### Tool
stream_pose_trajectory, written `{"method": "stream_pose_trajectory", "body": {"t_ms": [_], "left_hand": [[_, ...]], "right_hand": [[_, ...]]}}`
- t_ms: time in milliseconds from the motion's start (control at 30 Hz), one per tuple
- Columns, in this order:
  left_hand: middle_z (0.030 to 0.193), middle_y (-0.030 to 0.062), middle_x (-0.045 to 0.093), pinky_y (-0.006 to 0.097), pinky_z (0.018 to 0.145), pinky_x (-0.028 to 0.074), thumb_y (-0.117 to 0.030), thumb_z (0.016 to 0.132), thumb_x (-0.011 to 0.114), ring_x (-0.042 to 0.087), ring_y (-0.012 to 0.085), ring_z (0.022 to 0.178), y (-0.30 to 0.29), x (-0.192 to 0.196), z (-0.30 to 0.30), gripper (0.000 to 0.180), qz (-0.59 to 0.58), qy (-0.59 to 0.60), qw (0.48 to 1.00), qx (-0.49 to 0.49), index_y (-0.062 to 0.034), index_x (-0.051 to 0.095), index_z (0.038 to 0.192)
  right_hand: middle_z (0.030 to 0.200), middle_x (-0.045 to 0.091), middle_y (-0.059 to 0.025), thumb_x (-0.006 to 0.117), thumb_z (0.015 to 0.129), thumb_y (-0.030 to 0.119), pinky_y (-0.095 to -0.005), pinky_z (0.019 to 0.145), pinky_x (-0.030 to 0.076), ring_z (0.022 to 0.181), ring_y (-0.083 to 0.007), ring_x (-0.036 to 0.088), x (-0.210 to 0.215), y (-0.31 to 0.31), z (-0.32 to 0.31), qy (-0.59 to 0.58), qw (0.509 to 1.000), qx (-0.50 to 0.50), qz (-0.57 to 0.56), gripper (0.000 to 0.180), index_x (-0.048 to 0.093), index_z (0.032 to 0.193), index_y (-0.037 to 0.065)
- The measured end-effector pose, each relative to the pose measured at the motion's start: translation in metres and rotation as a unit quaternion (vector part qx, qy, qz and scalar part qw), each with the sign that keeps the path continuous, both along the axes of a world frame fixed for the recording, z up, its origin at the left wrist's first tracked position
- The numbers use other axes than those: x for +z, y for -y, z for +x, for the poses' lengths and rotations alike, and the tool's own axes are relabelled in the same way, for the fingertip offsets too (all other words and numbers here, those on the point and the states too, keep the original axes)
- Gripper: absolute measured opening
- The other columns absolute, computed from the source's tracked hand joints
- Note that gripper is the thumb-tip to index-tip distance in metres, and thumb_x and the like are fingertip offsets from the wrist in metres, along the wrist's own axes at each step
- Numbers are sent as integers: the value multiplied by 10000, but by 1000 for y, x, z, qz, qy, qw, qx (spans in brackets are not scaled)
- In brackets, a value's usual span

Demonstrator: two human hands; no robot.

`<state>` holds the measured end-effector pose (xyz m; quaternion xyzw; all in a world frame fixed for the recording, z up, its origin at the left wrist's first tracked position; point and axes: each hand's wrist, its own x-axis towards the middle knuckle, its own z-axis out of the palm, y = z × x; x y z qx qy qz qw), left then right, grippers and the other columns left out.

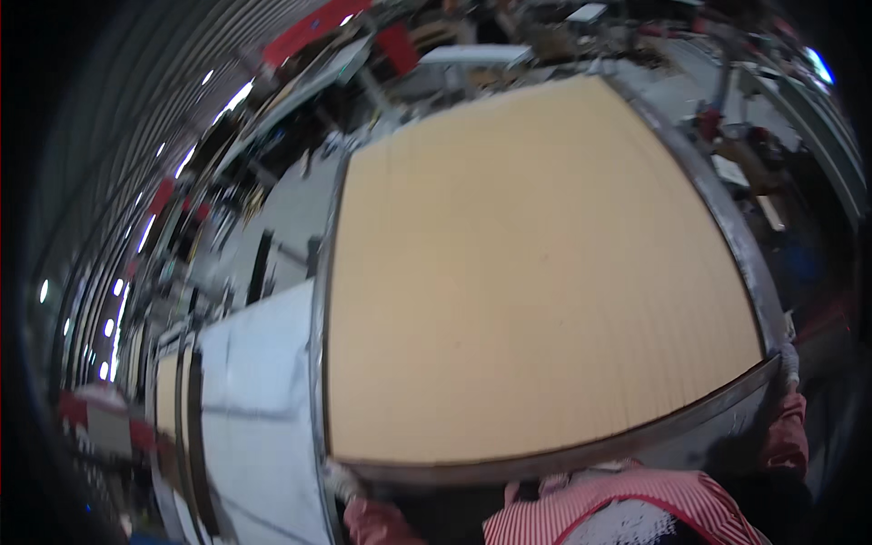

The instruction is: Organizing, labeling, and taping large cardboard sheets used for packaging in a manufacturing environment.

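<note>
head – hands (pixel 341 480) at frame (pixel 545 460), tan panel (pixel 536 272)

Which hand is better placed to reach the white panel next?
Probably the left: it's at the tan board's near-left corner, beside the white panel. The right is across the board.

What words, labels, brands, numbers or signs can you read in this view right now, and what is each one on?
None can be read.
Tan panel and the dark frame around it: no lettering visible.
White-grey sheet at left: streaks, no readable text.
Red banner at the top: too blurred to tell whether it carries any.
White patch on the striped garment: dark specks, not readable.
</note>
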<state>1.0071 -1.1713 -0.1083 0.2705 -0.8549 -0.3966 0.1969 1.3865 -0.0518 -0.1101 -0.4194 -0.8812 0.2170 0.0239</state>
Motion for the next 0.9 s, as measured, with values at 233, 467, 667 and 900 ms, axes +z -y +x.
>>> {"method": "stream_pose_trajectory", "body": {"t_ms": [233,467,667,900], "left_hand": [[1129,131,547,353,781,467,-536,856,362,557,262,939,-49,50,-2,619,73,42,974,211,-25,479,1185],[1165,125,523,385,883,408,-508,805,458,511,279,1003,-84,94,-132,612,443,-110,865,206,-28,488,1183],[1191,124,505,382,880,409,-498,792,480,503,275,1017,-78,71,-211,623,450,-86,879,129,-29,472,1202],[1193,123,504,383,879,410,-495,789,484,502,275,1019,-96,95,-255,622,354,-58,929,93,-30,473,1201]], "right_hand": [[1279,436,-45,405,906,383,-324,979,317,1154,-188,414,82,129,-125,-486,705,-351,-378,507,398,1293,56],[1273,433,-84,365,914,398,-295,987,305,1156,-194,411,27,60,-195,-463,785,-256,-321,524,387,1287,30],[942,564,-67,428,867,489,-319,797,430,897,-172,527,88,139,-289,-538,740,-246,-320,493,523,1100,65],[936,605,-41,513,827,491,-266,720,449,805,-157,561,77,135,-345,-583,668,-311,-342,477,580,1058,79]]}}
